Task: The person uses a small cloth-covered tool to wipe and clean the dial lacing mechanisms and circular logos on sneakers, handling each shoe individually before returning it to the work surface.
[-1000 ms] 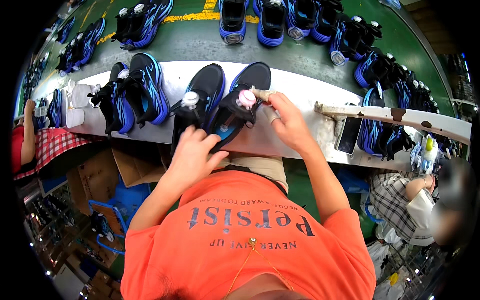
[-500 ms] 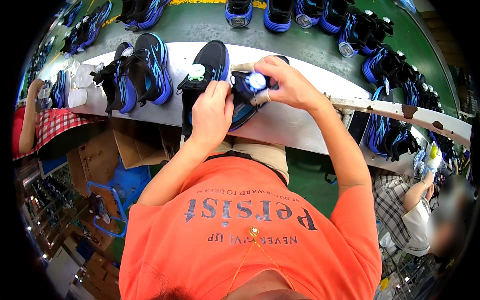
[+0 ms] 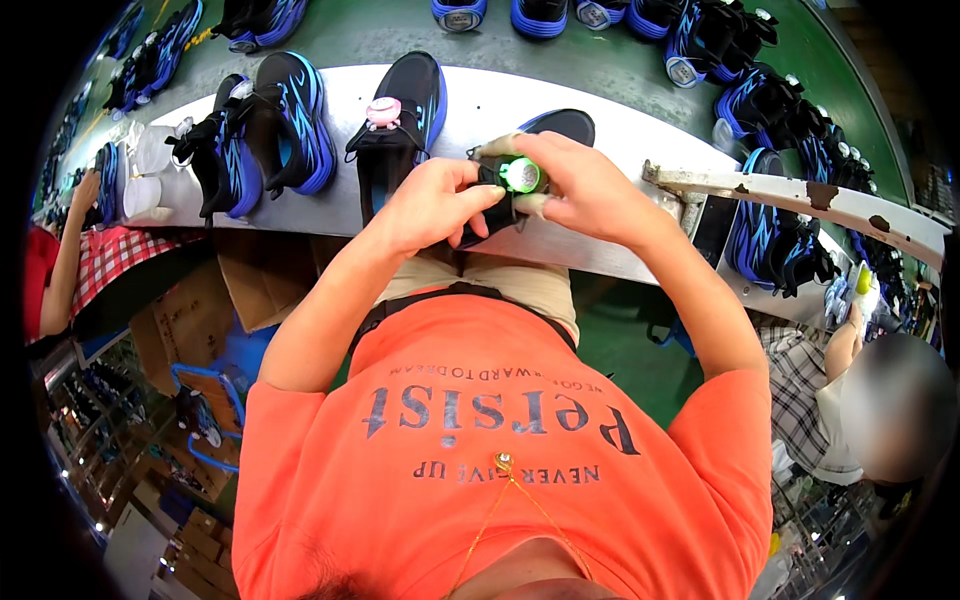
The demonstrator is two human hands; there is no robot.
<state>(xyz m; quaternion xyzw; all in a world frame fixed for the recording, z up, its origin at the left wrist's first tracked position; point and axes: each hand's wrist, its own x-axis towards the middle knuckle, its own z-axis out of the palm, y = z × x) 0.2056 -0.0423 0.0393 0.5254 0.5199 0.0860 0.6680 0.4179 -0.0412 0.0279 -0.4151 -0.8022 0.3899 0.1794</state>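
Observation:
A black and blue sneaker [image 3: 566,126] lies on the bench before me, its toe pointing away to the right. On its lacing a round light-up ornament [image 3: 520,175] glows green. My right hand [image 3: 590,188], with pale covers on some fingers, curls around the ornament and the shoe's upper. From the other side my left hand [image 3: 432,208] is closed at the shoe's opening, thumb toward the ornament; its fingertips are partly hidden. Just left stands a matching sneaker [image 3: 412,88], its ornament [image 3: 384,113] lit pink, its heel partly behind my left forearm.
Another pair of sneakers [image 3: 290,125] stands left on the metal bench [image 3: 640,140], beside clear plastic cups [image 3: 145,195]. A chipped white rail [image 3: 790,192] crosses at right. Beyond runs a green belt [image 3: 560,80] bearing several sneakers. Co-workers sit at both sides; cardboard boxes [image 3: 185,325] lie below left.
My left hand has moved right, from between the two sneakers to the right one. That shoe's ornament went from bluish white to green, the other's from green to pink. The view has shifted slightly.

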